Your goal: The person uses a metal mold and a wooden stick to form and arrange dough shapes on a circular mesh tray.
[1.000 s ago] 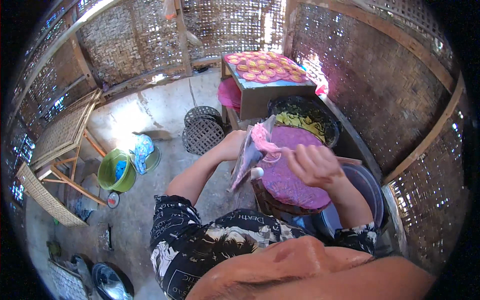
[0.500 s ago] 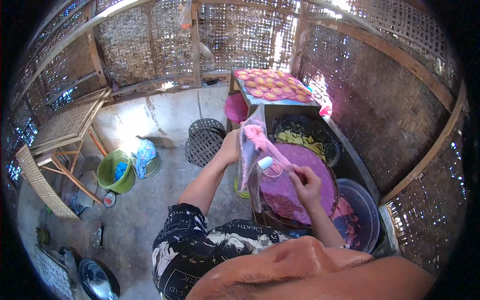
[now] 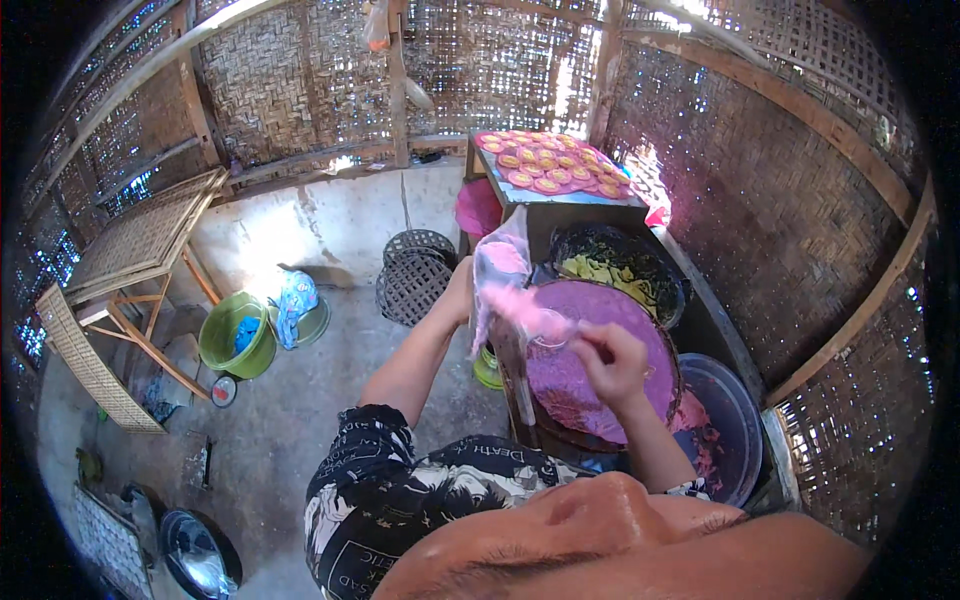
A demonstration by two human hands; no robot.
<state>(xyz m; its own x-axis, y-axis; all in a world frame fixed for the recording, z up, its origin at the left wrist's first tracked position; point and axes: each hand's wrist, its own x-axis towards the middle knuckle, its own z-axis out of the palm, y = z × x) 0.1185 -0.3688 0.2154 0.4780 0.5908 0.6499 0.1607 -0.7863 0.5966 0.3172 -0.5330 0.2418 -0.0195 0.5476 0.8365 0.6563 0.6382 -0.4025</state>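
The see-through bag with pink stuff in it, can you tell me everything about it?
The clear plastic bag is thin, soft and crinkly, smeared inside with pink mush. It is held up above the round purple-covered tray, tilted, wider at the top and stretched down toward the right. The left hand holds its upper edge, and the right hand pinches its lower end. How full it is cannot be told.

Your left hand (image 3: 462, 290) is mostly hidden behind the plastic bag (image 3: 498, 275), and your right hand's (image 3: 612, 362) fingertips are blurred.
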